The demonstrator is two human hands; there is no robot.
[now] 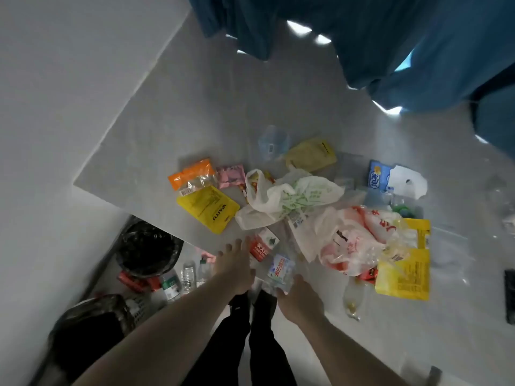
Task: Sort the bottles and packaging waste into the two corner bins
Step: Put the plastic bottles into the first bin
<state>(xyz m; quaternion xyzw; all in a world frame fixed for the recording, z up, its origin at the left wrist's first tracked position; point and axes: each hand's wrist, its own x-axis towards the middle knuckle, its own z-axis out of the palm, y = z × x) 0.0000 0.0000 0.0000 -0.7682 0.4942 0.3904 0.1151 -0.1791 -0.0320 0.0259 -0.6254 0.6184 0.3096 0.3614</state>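
Packaging waste and bottles lie scattered over a grey table [172, 112]. My left hand [235, 264] hovers with fingers spread just left of a red-labelled bottle [260, 246] near the table's front edge. My right hand [299, 298] grips a clear crumpled bottle with a blue-and-white label [280, 268]. A yellow pouch [207, 207], an orange packet [192, 174] and a pink packet [230, 175] lie to the left. White plastic bags [295, 199] sit in the middle. Two bins with black liners stand on the floor at the left: one near the table corner [149, 246], one closer to me [89, 324].
Several bottles and red cans [172, 282] lie on the floor between the bins. Another yellow pouch [402, 274] and a red-and-white bag [354, 240] sit at the right. Blue fabric [376, 45] hangs above the far edge. A dark object [510, 296] lies at the right border.
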